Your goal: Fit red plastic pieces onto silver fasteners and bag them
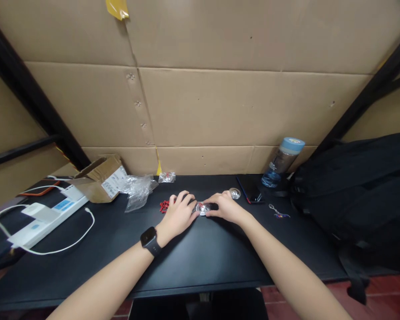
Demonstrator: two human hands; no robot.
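A small clear plastic packet (202, 208) with a round, shiny piece and a bit of red inside lies between my hands on the black desk. My right hand (224, 206) pinches its right edge between thumb and fingers. At its left edge, the thumb and index finger of my left hand (179, 214) grip it, while the other fingers bend over the desk. A small pile of red pieces (164, 206) sits just left of my left hand, partly covered by it. Behind my right hand lies a round, shiny, silvery disc-like thing (235, 193). A black watch (150, 240) is on my left wrist.
At the left are a white power strip (53, 218) with cables, an open cardboard box (102, 180) and crumpled plastic wrap (138, 189). Another small packet (167, 177) lies near the cardboard wall. Rightward are a phone (250, 190), a bottle (282, 163), a keychain (280, 214) and a black backpack (360, 195).
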